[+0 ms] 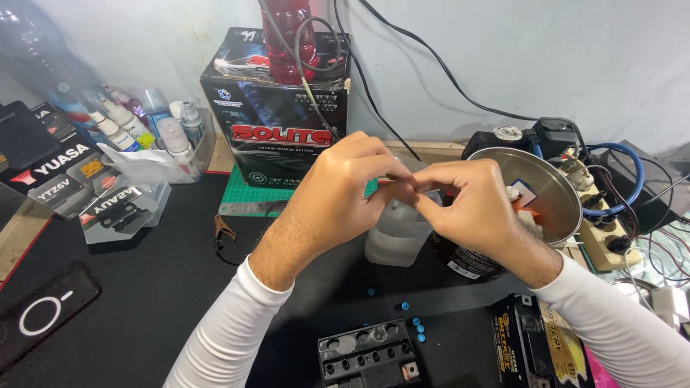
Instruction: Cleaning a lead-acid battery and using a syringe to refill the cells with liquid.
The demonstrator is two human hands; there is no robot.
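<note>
My left hand [345, 183] and right hand [467, 208] meet fingertip to fingertip, pinched on something too small to tell, above the jug [395, 233]; near me the battery [368, 353] stands uncapped, blue caps [417, 327] loose just beside it.

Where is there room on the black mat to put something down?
The barest patch of black mat lies between the phone, the clear plastic tray and the left sleeve. Crowded: the right side, with the metal bowl, cables, batteries and small blue caps.
</note>
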